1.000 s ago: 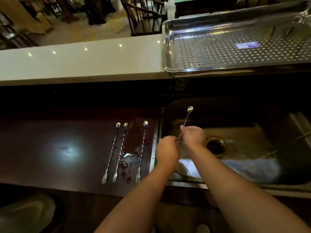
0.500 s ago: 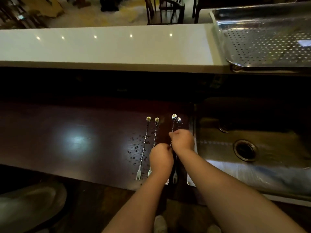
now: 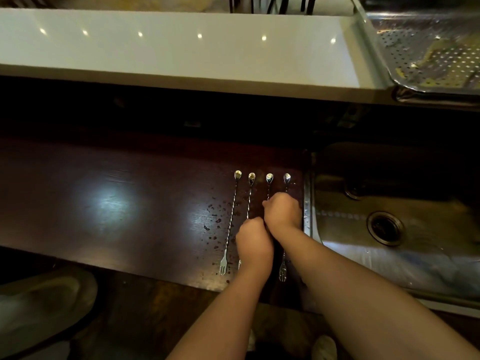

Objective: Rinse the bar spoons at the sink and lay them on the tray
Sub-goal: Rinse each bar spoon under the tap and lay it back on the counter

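Several bar spoons lie side by side on the dark wooden counter (image 3: 117, 209), bowls away from me and fork ends towards me. The leftmost bar spoon (image 3: 231, 219) and the one beside it (image 3: 250, 193) lie free. My right hand (image 3: 283, 211) is closed over the upper shaft of the third bar spoon (image 3: 269, 179) and covers part of the rightmost bar spoon (image 3: 286, 179). My left hand (image 3: 253, 240) is closed lower on the same third shaft, hiding its fork end. The steel sink (image 3: 345, 203) is to the right. The perforated steel tray (image 3: 428, 96) sits at the upper right.
Water drops (image 3: 215, 222) spot the wood left of the spoons. A white raised counter (image 3: 181, 48) runs across the back, with the tray on its right end. The sink drain (image 3: 385, 228) is in the basin. Shoes show near the bottom edge.
Both hands carried a spoon from over the sink leftwards and down onto the counter beside the others. The row has since been spaced evenly. The view swung left.
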Demonstrator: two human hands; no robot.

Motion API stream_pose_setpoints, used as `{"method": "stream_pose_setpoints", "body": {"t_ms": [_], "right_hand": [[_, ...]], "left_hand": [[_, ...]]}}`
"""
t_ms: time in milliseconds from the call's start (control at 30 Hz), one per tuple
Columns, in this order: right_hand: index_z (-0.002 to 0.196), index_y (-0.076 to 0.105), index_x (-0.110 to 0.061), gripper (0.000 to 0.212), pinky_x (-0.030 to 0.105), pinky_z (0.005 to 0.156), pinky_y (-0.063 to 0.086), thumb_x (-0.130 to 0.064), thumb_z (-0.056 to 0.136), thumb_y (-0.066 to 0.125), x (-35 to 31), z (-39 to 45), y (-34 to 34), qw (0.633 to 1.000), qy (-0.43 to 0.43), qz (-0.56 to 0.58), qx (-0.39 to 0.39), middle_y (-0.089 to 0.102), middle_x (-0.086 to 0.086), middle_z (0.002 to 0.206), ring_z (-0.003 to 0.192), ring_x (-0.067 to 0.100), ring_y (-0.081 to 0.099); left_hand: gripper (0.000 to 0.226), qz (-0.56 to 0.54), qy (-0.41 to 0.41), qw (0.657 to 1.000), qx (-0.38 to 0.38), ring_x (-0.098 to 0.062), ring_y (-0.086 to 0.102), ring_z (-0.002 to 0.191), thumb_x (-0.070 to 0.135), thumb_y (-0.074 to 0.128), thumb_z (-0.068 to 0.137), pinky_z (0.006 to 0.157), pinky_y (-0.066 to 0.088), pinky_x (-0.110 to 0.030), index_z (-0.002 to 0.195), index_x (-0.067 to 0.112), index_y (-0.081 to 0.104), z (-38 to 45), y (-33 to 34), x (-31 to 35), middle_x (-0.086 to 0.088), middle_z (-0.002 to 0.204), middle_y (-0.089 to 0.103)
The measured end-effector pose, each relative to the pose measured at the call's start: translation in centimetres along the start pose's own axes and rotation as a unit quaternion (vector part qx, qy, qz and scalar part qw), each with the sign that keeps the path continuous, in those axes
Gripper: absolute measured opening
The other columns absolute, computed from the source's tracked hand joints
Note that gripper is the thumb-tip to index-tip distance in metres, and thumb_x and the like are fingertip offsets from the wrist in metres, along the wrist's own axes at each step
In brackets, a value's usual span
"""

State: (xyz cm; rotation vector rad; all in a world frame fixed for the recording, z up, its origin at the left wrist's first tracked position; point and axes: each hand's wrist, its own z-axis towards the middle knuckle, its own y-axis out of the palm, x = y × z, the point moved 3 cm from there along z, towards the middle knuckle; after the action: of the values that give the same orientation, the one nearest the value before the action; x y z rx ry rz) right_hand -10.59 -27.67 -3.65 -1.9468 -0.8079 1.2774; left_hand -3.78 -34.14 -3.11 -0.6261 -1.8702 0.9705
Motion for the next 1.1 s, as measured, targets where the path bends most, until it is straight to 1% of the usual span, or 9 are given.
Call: {"method": "stream_pose_setpoints", "body": {"t_ms": [200, 333, 433, 500, 600, 667, 733, 933, 1100], "right_hand": [[0.084, 0.068, -0.003, 0.03, 0.032, 0.062, 0.049, -0.031, 0.093, 0.062, 0.0, -0.2, 0.0, 1.0, -0.008, 0.009, 0.003, 0.069, 0.015, 0.083, 0.08, 0.033, 0.067], [0.083, 0.067, -0.007, 0.025, 0.03, 0.06, 0.047, -0.029, 0.092, 0.062, -1.0, -0.6, -0.5, 0.999, -0.043, 0.008, 0.019, 0.068, 0.01, 0.078, 0.076, 0.029, 0.065], [0.067, 0.061, -0.01, 0.028, 0.028, 0.053, 0.045, -0.026, 0.088, 0.065, -2.5, -0.7, 0.0, 0.999, -0.044, 0.007, -0.018, 0.064, 0.009, 0.072, 0.067, 0.027, 0.061], [0.058, 0.049, -0.014, 0.037, 0.026, 0.052, 0.039, -0.028, 0.086, 0.068, -3.2, -1.0, 0.6, 0.998, -0.029, -0.001, -0.051, 0.059, 0.007, 0.07, 0.067, 0.027, 0.059], [0.071, 0.059, -0.011, 0.024, 0.029, 0.06, 0.045, -0.024, 0.088, 0.068, -3.8, -1.3, 1.5, 0.995, -0.02, -0.036, -0.088, 0.067, 0.01, 0.086, 0.085, 0.031, 0.066], [0.092, 0.068, -0.008, 0.011, 0.033, 0.07, 0.051, -0.018, 0.09, 0.065, -4.1, -1.3, 1.5, 0.994, -0.012, -0.06, -0.091, 0.07, 0.013, 0.103, 0.097, 0.033, 0.067], [0.101, 0.068, -0.006, 0.014, 0.034, 0.076, 0.053, -0.014, 0.091, 0.064, -4.3, -1.0, 1.4, 0.992, -0.006, -0.074, -0.1, 0.069, 0.014, 0.109, 0.102, 0.033, 0.066], [0.108, 0.065, -0.002, 0.02, 0.035, 0.075, 0.051, -0.006, 0.09, 0.058, -4.6, -0.7, 1.2, 0.992, 0.029, -0.07, -0.104, 0.066, 0.017, 0.114, 0.105, 0.035, 0.064], [0.103, 0.068, -0.002, 0.019, 0.034, 0.07, 0.05, -0.004, 0.086, 0.061, -4.7, -0.7, 1.4, 0.99, 0.056, -0.048, -0.123, 0.069, 0.016, 0.111, 0.103, 0.033, 0.065]], "left_hand": [[0.018, -0.004, -0.003, 1.0, -0.006, -0.025, 0.061, 0.079, 0.007, 0.044, 0.092, 0.059, 0.04, -0.034, 0.083, 0.007, 0.06, 0.2, -0.3, -0.1, -0.01, 0.09, 0.065], [0.016, -0.018, 0.033, 0.999, 0.016, -0.025, 0.061, 0.087, 0.021, 0.051, 0.094, 0.07, 0.049, -0.035, 0.097, 0.008, 0.06, 0.0, -1.6, -0.8, -0.009, 0.101, 0.061], [0.022, 0.028, 0.028, 0.999, -0.002, -0.026, 0.061, 0.094, 0.028, 0.054, 0.094, 0.076, 0.051, -0.037, 0.105, 0.009, 0.056, 0.2, -2.7, -2.2, -0.008, 0.106, 0.061], [0.021, 0.077, 0.018, 0.996, -0.035, -0.028, 0.063, 0.097, 0.023, 0.055, 0.093, 0.078, 0.052, -0.037, 0.108, 0.009, 0.057, 0.3, -3.0, -2.9, -0.01, 0.107, 0.062], [0.018, 0.132, 0.018, 0.988, -0.074, -0.03, 0.063, 0.101, 0.012, 0.052, 0.092, 0.078, 0.05, -0.037, 0.108, 0.007, 0.058, 0.2, -2.9, -3.3, -0.013, 0.11, 0.064], [0.019, 0.14, 0.012, 0.985, -0.096, -0.03, 0.063, 0.103, 0.017, 0.054, 0.092, 0.078, 0.051, -0.037, 0.107, 0.007, 0.059, 0.1, -2.6, -3.5, -0.013, 0.111, 0.065], [0.026, 0.137, 0.002, 0.985, -0.108, -0.03, 0.064, 0.103, 0.028, 0.06, 0.091, 0.077, 0.051, -0.036, 0.106, 0.007, 0.061, 0.2, -2.4, -3.6, -0.013, 0.11, 0.066], [0.025, 0.088, -0.03, 0.988, -0.12, -0.03, 0.065, 0.098, 0.026, 0.063, 0.089, 0.076, 0.051, -0.035, 0.101, 0.005, 0.062, 0.8, -2.1, -4.1, -0.014, 0.106, 0.067], [0.023, 0.062, -0.046, 0.988, -0.132, -0.031, 0.065, 0.095, 0.023, 0.062, 0.088, 0.076, 0.051, -0.035, 0.097, 0.002, 0.064, 0.8, -2.2, -4.0, -0.016, 0.103, 0.068]]}}
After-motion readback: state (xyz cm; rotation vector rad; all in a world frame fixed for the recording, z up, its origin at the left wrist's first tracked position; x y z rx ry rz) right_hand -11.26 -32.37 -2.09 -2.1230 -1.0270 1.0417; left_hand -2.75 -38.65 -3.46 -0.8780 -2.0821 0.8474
